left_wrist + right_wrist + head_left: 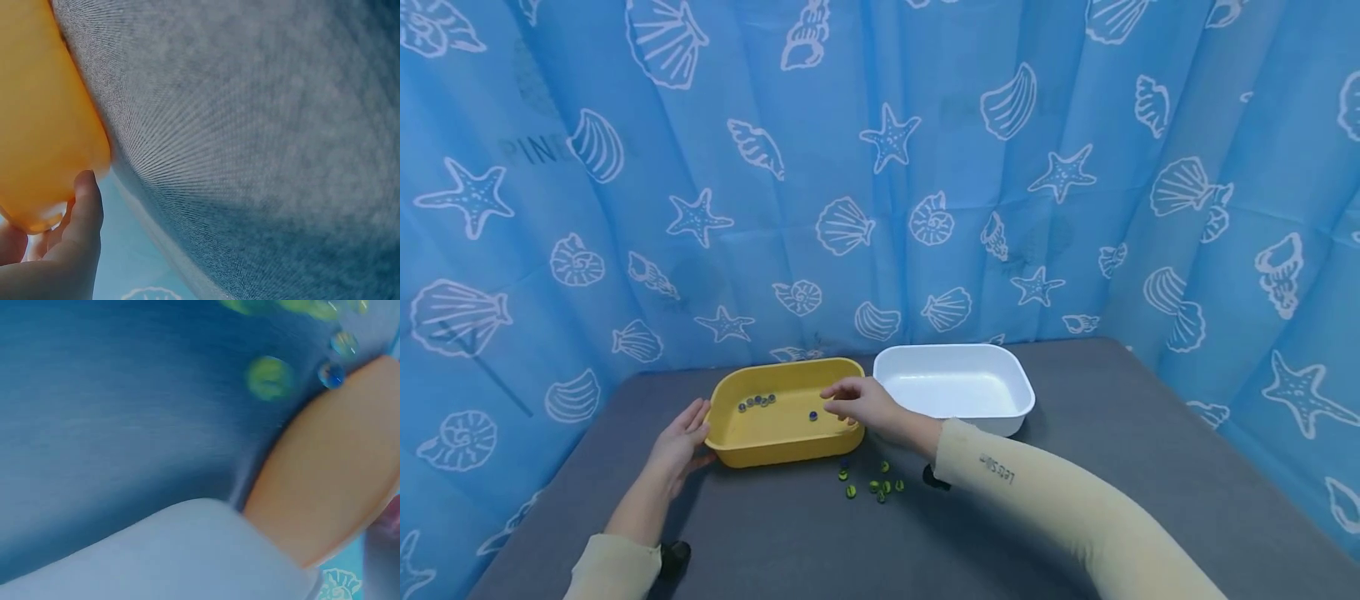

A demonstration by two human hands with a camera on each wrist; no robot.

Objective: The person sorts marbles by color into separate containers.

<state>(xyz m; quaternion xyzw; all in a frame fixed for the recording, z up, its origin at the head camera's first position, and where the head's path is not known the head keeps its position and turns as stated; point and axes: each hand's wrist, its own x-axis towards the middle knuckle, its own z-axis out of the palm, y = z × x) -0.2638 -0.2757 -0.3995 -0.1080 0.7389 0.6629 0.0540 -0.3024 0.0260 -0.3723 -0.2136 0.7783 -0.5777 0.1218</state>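
Note:
In the head view a yellow basin (pixel 760 454) stands left of centre. Several bluish marbles (pixel 757 401) lie together at its back left, and a single blue marble (pixel 813 415) lies nearer its right side. My left hand (pixel 676 446) grips the basin's left end; the left wrist view shows the thumb (pixel 86 200) against the outer wall. Over the basin's right rim is my right hand (pixel 868 407), fingers loosely bent, with nothing visible between them. Several green marbles (pixel 886 487) lie on the grey table in front, with a blue marble (pixel 844 463) close to the basin.
A white basin (pixel 955 348) stands just right of the yellow one, under my right wrist. The grey tabletop (pixel 790 533) extends forward and to the right. A blue curtain (pixel 887 267) with shell prints hangs behind and along both sides.

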